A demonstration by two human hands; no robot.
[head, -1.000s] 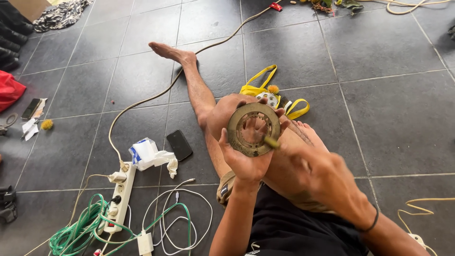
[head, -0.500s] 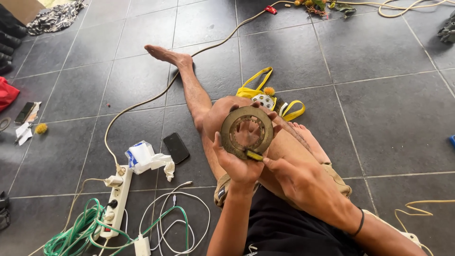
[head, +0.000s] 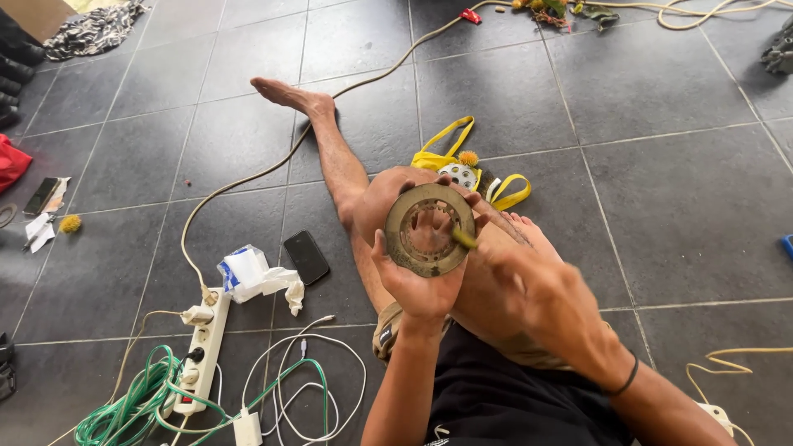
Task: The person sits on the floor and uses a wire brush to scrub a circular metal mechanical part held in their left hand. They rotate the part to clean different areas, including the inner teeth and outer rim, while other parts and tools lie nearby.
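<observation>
Centre frame, left hand (head: 421,285) clasps a worn metal ring (head: 429,229); right hand (head: 529,289) pinches a yellow-green tool (head: 464,239) (could slip, jabbing the palm).

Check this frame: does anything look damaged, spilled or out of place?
The metal ring in the left hand looks rusty and grimy. Crumpled tissue lies loose beside the power strip, among tangled green and white cables.

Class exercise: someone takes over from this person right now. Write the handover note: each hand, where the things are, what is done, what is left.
Left hand: holds the round brass-coloured metal ring plate upright from behind, over the knee.
Right hand: holds a small yellow-green tool, its tip against the plate's inner edge.
Nearby: white perforated disc on the yellow strap, black phone on the tiles.
Done: cannot tell.
Left: work on the plate looks unfinished.
</observation>
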